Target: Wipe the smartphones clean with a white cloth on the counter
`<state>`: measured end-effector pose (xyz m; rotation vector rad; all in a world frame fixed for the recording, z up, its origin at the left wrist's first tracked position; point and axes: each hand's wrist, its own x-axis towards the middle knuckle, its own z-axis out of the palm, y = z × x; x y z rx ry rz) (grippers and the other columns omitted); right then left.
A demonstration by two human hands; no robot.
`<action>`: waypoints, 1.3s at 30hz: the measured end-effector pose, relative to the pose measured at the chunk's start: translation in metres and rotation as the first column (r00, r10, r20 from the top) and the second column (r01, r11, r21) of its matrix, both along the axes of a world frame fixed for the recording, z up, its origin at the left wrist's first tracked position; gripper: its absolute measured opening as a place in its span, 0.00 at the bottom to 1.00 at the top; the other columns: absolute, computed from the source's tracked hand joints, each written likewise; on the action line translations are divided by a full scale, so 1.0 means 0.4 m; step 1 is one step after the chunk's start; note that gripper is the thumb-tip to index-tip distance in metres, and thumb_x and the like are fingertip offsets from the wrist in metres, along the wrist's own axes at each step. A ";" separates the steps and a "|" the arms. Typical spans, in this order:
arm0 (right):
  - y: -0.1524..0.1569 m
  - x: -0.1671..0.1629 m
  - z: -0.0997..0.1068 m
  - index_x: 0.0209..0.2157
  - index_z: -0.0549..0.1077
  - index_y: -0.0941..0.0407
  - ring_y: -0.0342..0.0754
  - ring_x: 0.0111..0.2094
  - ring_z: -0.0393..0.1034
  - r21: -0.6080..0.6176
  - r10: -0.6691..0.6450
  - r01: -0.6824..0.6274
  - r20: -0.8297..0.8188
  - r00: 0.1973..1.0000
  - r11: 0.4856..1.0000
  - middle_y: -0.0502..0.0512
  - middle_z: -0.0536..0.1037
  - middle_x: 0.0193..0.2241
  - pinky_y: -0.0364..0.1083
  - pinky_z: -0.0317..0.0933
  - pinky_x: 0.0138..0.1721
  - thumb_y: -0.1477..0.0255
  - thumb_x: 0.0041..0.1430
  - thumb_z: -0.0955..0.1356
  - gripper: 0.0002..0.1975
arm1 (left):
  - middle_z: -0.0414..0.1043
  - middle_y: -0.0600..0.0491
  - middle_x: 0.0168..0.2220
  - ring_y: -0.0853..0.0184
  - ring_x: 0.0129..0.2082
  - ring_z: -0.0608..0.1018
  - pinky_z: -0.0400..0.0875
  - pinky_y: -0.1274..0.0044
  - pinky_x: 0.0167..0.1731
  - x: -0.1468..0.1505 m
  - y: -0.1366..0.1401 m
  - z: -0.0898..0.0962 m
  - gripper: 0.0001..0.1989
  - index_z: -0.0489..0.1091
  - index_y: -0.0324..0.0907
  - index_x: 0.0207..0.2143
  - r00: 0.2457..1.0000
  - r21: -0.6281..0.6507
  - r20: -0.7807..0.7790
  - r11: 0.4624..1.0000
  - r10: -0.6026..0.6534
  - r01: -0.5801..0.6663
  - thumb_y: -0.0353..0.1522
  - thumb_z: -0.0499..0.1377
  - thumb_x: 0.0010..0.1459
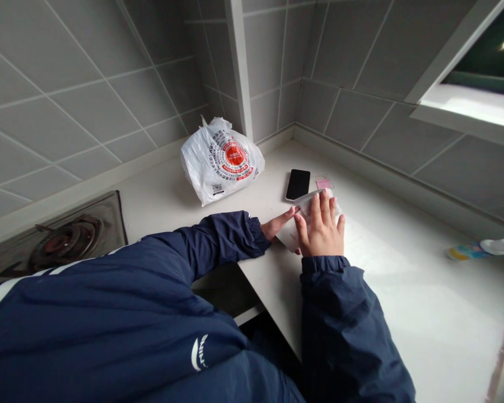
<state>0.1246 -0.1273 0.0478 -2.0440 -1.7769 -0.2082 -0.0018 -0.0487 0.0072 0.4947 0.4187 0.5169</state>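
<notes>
A thin, whitish, see-through plastic bag (291, 235) lies at the counter's front edge, partly covered by my hands. My left hand (277, 225) grips its left side, with the index finger stretched along the top and the thumb tip showing below. Pressed flat on the bag, my right hand (324, 226) has its fingers spread and pointing away from me. Whatever the bag contains is hidden under the palm. Just beyond my fingertips lie a flat black phone (299, 184) and a small pink piece (323, 183), which seems to be in clear wrapping.
A white plastic carrier bag (222, 159) with red print stands at the back of the white counter (386, 235). At the left is a gas burner (65, 240). A bottle (474, 250) lies far right, below a window ledge. An open cabinet space (231, 291) is under the counter.
</notes>
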 end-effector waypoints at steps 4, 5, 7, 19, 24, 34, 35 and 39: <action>0.000 -0.004 -0.013 0.73 0.47 0.64 0.61 0.74 0.43 -0.041 -0.016 0.016 0.005 1.000 0.999 0.65 0.46 0.74 0.69 0.50 0.68 0.53 0.72 0.54 0.38 | 0.79 0.43 0.51 0.59 0.45 0.83 0.72 0.65 0.55 0.015 0.002 0.010 0.29 0.62 0.42 0.69 1.000 0.095 0.024 0.995 -0.007 0.005 0.44 0.41 0.74; -0.003 -0.012 -0.015 0.73 0.48 0.64 0.62 0.74 0.43 -0.064 0.005 -0.004 0.005 1.000 0.998 0.65 0.46 0.74 0.70 0.49 0.68 0.53 0.72 0.54 0.39 | 0.78 0.41 0.52 0.58 0.47 0.83 0.70 0.66 0.58 0.023 0.002 0.016 0.31 0.62 0.38 0.68 0.997 0.079 0.061 0.995 0.051 -0.056 0.45 0.39 0.74; -0.012 -0.033 -0.014 0.73 0.50 0.63 0.62 0.73 0.45 -0.115 0.061 -0.061 -0.003 0.998 0.991 0.65 0.48 0.74 0.72 0.46 0.68 0.52 0.71 0.54 0.39 | 0.77 0.40 0.53 0.58 0.52 0.81 0.66 0.67 0.61 0.035 0.002 0.032 0.33 0.63 0.35 0.67 0.983 0.028 0.125 0.990 0.137 -0.141 0.46 0.38 0.74; -0.067 -0.145 0.016 0.69 0.60 0.62 0.66 0.72 0.49 -0.242 0.282 -0.287 -0.057 0.958 0.927 0.66 0.54 0.72 0.72 0.46 0.66 0.51 0.68 0.61 0.38 | 0.80 0.39 0.43 0.48 0.50 0.80 0.68 0.52 0.55 -0.004 0.006 0.103 0.47 0.66 0.36 0.63 0.997 -0.174 0.012 0.982 0.076 -0.073 0.62 0.35 0.65; -0.056 -0.131 0.009 0.70 0.58 0.60 0.64 0.71 0.51 -0.201 0.222 -0.232 -0.070 0.973 0.952 0.65 0.55 0.72 0.73 0.42 0.67 0.51 0.69 0.59 0.37 | 0.80 0.39 0.43 0.50 0.48 0.81 0.70 0.55 0.55 0.006 0.004 0.100 0.46 0.67 0.34 0.62 0.995 -0.180 0.003 0.978 0.103 -0.101 0.61 0.36 0.66; -0.038 -0.080 0.013 0.71 0.55 0.64 0.64 0.72 0.50 -0.209 0.029 -0.037 -0.039 0.999 0.977 0.66 0.49 0.73 0.74 0.49 0.66 0.51 0.70 0.57 0.39 | 0.78 0.42 0.52 0.57 0.54 0.80 0.65 0.65 0.62 0.039 0.004 0.053 0.34 0.64 0.38 0.66 0.966 -0.044 0.155 0.979 0.205 -0.201 0.49 0.38 0.73; -0.033 -0.071 0.013 0.71 0.54 0.64 0.65 0.72 0.50 -0.191 0.005 -0.012 -0.038 0.999 0.981 0.66 0.48 0.73 0.74 0.49 0.66 0.50 0.70 0.56 0.40 | 0.77 0.40 0.53 0.56 0.55 0.79 0.64 0.64 0.62 0.040 0.003 0.048 0.34 0.63 0.36 0.67 0.972 -0.016 0.160 0.985 0.170 -0.170 0.48 0.37 0.73; -0.012 -0.027 0.011 0.72 0.52 0.64 0.65 0.73 0.47 -0.086 -0.050 0.047 -0.023 0.999 0.995 0.66 0.48 0.73 0.72 0.51 0.66 0.51 0.71 0.54 0.39 | 0.76 0.40 0.54 0.55 0.54 0.79 0.67 0.64 0.60 0.028 -0.003 0.016 0.33 0.62 0.37 0.68 0.994 0.159 0.089 0.984 0.064 -0.077 0.48 0.42 0.72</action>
